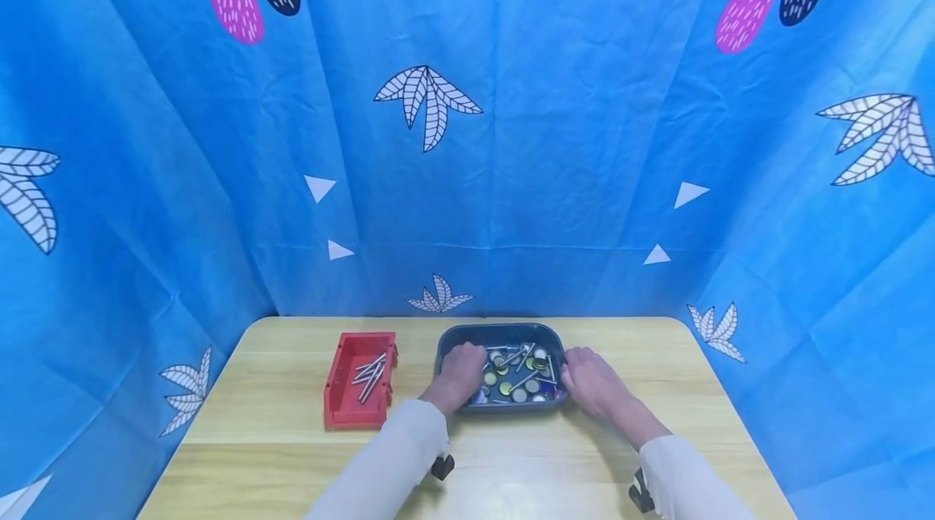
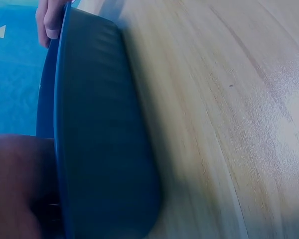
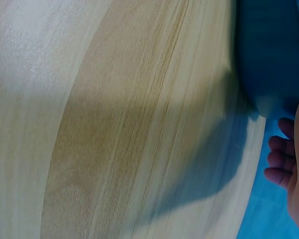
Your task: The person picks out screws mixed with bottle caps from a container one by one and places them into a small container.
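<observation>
A dark blue-grey tray [image 1: 467, 333] at the back middle of the table holds several round discs [image 1: 519, 395], gold and silver, mixed with long silver nails [image 1: 523, 381]. My left hand [image 1: 463, 371] reaches over the near left part of the tray, its fingertips down inside and hidden; what they touch I cannot tell. At the right end, my right hand [image 1: 588, 380] grips the tray's rim, with the thumb side at the edge. The right wrist view shows its fingers [image 3: 281, 160] curled by the tray's outer wall [image 3: 269, 55].
Left of the tray stands a red open bin [image 1: 354, 414] with several silver nails [image 1: 372, 378] lying in it. The pale wooden table [image 1: 526, 463] carries both containers. Blue patterned cloth [image 1: 562, 179] hangs behind the table and at both sides.
</observation>
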`<state>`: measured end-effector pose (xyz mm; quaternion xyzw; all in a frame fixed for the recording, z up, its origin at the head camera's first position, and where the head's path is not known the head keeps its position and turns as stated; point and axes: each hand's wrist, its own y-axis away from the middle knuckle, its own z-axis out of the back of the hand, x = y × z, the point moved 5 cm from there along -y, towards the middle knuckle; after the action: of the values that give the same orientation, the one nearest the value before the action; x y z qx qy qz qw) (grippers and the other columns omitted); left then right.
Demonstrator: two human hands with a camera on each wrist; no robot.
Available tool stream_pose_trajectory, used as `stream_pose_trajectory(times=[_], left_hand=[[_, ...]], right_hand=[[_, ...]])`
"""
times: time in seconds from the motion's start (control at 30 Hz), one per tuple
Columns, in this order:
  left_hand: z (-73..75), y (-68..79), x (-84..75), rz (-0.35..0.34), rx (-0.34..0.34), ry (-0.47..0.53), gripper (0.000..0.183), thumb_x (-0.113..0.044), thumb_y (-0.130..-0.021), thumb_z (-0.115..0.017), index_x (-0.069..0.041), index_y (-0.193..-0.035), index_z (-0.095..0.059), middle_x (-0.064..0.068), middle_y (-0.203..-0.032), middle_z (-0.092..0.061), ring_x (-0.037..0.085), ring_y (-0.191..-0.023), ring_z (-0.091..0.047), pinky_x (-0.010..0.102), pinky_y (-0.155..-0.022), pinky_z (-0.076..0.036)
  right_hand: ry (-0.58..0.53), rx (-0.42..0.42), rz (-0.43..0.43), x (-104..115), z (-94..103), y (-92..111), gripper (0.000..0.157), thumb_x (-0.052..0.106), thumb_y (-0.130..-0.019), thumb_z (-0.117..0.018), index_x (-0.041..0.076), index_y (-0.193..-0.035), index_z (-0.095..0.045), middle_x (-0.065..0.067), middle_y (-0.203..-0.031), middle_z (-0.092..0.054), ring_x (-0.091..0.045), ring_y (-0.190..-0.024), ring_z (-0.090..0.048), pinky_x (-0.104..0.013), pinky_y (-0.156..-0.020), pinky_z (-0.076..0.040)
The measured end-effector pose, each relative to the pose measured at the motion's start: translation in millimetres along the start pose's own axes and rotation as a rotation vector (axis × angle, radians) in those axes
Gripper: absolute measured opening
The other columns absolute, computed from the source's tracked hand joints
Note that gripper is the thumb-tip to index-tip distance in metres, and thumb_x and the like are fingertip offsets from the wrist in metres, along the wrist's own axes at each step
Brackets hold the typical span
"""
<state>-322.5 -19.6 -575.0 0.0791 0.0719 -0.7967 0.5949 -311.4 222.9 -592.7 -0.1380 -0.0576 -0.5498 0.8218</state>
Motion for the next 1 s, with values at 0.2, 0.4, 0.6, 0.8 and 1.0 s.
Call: stream_pose_trajectory(times=[0.2, 0.4, 0.6, 0.8, 1.0], left_hand=[[-3.6, -1.3, -1.6, -0.008, -0.012, -0.026, 0.008, -0.002, -0.089, -0.072, -0.009, -0.089, -0.076, 0.006, -0.078, -0.073, 0.017, -0.065, -0.064, 0.031, -0.06, -0.058], [-3.6, 1.4, -2.0, -0.011, 0.0, -0.001, 0.009, 0.0, -0.089, -0.072, -0.008, -0.091, -0.076, 0.005, -0.077, -0.073, 0.015, -0.064, -0.062, 0.03, -0.062, -0.058], [1.5, 5.7, -1.6, -0.025, 0.0, 0.011, 0.008, -0.001, -0.088, -0.073, -0.008, -0.089, -0.076, 0.005, -0.077, -0.072, 0.014, -0.063, -0.059, 0.028, -0.062, -0.056], [9.3, 8.0, 1.3, -0.047, -0.002, 0.02, 0.006, -0.003, -0.089, -0.072, -0.006, -0.088, -0.077, 0.004, -0.075, -0.072, 0.012, -0.062, -0.058, 0.025, -0.061, -0.055], [22.1, 8.1, 5.9, -0.058, -0.038, -0.02, 0.007, -0.006, -0.086, -0.073, -0.006, -0.08, -0.075, 0.005, -0.072, -0.071, 0.014, -0.064, -0.059, 0.03, -0.064, -0.057]], right_hand=[[0.012, -0.002, 0.009, 1.7, -0.1, -0.3, 0.023, 0.022, -0.103, -0.051, 0.004, -0.11, -0.064, -0.009, -0.1, -0.066, -0.026, -0.099, -0.061, -0.047, -0.097, -0.054], [0.006, 0.003, 0.014, 4.6, 1.8, 0.1, 0.022, 0.021, -0.103, -0.051, 0.004, -0.109, -0.064, -0.008, -0.1, -0.066, -0.026, -0.099, -0.061, -0.047, -0.097, -0.054], [0.007, 0.01, 0.014, 4.7, 1.0, 0.0, 0.02, 0.022, -0.104, -0.051, 0.006, -0.107, -0.063, -0.007, -0.099, -0.065, -0.025, -0.099, -0.06, -0.047, -0.097, -0.054], [0.005, 0.018, 0.015, 3.2, 1.7, -1.7, 0.021, 0.023, -0.104, -0.051, 0.006, -0.108, -0.064, -0.006, -0.099, -0.066, -0.024, -0.098, -0.06, -0.047, -0.097, -0.054], [0.042, 0.04, 0.025, 2.5, 4.4, -3.5, 0.023, 0.025, -0.104, -0.051, 0.006, -0.107, -0.064, -0.006, -0.099, -0.065, -0.024, -0.097, -0.06, -0.047, -0.097, -0.053]])
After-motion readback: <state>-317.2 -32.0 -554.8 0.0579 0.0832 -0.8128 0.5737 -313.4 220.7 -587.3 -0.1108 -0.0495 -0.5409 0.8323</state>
